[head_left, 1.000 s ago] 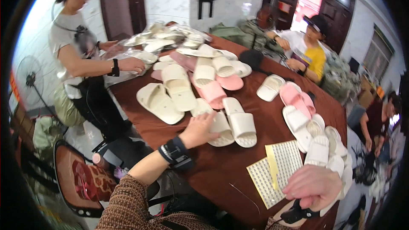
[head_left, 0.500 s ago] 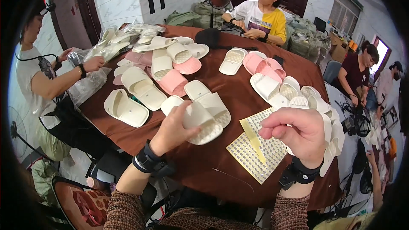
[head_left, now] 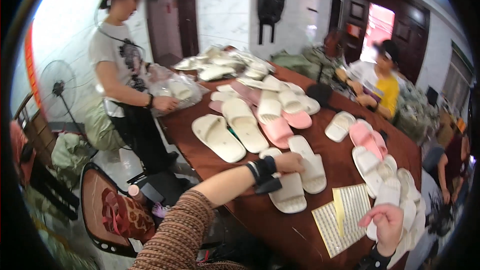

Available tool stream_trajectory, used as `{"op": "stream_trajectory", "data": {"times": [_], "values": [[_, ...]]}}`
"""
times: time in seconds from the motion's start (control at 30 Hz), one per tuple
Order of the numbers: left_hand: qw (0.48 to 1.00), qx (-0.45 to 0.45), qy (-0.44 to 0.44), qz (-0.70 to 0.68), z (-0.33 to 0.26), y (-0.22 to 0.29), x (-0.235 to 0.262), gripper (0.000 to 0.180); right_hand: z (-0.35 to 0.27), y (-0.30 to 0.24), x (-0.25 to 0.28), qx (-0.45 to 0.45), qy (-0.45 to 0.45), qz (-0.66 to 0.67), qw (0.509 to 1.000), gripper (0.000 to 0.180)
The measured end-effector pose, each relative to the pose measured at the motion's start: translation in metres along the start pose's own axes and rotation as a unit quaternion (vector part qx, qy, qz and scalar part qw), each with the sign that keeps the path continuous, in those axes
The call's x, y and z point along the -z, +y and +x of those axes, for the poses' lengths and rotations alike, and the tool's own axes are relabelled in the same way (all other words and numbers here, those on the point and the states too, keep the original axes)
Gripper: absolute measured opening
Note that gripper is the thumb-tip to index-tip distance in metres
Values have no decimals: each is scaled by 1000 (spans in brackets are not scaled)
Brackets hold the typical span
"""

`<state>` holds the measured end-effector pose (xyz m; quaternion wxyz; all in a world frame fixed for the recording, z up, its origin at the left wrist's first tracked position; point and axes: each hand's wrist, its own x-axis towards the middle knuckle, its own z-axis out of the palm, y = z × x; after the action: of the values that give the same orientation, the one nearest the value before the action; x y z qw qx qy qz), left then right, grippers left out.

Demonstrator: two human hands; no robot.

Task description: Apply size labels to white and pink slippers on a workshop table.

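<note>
My left hand [head_left: 290, 162] is over a pair of cream slide sandals at the near middle of the brown-covered table. The nearer slide [head_left: 289, 196] lies below my wrist. The farther slide [head_left: 314, 172] is right beside my fingers, which are blurred and partly hidden. At the right, my right hand [head_left: 384, 224] is raised with thumb and forefinger pressed together; anything between them is too small to make out. Next to it, two overlapping sheets of small stickers [head_left: 327, 230] lie on the table with a yellow strip [head_left: 340, 212] across them.
Several cream and pink slides [head_left: 277, 131] spread over the table's middle, and more cream slides [head_left: 400, 190] are piled at the right. A co-worker [head_left: 125, 65] at the left handles a clear plastic bag [head_left: 177, 90]. Another person [head_left: 380, 77] is across the table. A chair [head_left: 95, 195] stands at the lower left.
The view has swung left. My left hand has moved from the nearer slide to beside the farther one. My right hand stays near the sticker sheets, its fingers still pinched.
</note>
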<state>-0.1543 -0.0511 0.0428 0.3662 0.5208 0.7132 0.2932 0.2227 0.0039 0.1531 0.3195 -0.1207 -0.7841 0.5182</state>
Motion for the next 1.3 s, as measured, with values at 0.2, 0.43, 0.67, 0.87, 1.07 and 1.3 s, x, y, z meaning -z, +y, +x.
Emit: {"op": "stream_trajectory", "data": {"times": [0.2,0.43,0.67,0.87,1.07,1.3], "values": [[977,28,6,-209,-13,10,-11,21,6,6,-2,-40,-47,-12,998,24],[855,-36,47,-515,-49,47,-13,12,19,12,-15,-79,-103,-20,991,22],[682,-87,81,-722,-58,80,-38,27,43,46,-36,-97,-146,-50,983,15],[537,-69,167,-824,-13,67,-48,49,49,75,-55,-15,-178,-130,975,16],[674,25,175,-718,-18,52,-56,75,49,85,-53,29,-190,-136,972,18],[778,-28,249,-577,-76,72,-83,48,40,51,-49,20,-199,-119,973,15]]}}
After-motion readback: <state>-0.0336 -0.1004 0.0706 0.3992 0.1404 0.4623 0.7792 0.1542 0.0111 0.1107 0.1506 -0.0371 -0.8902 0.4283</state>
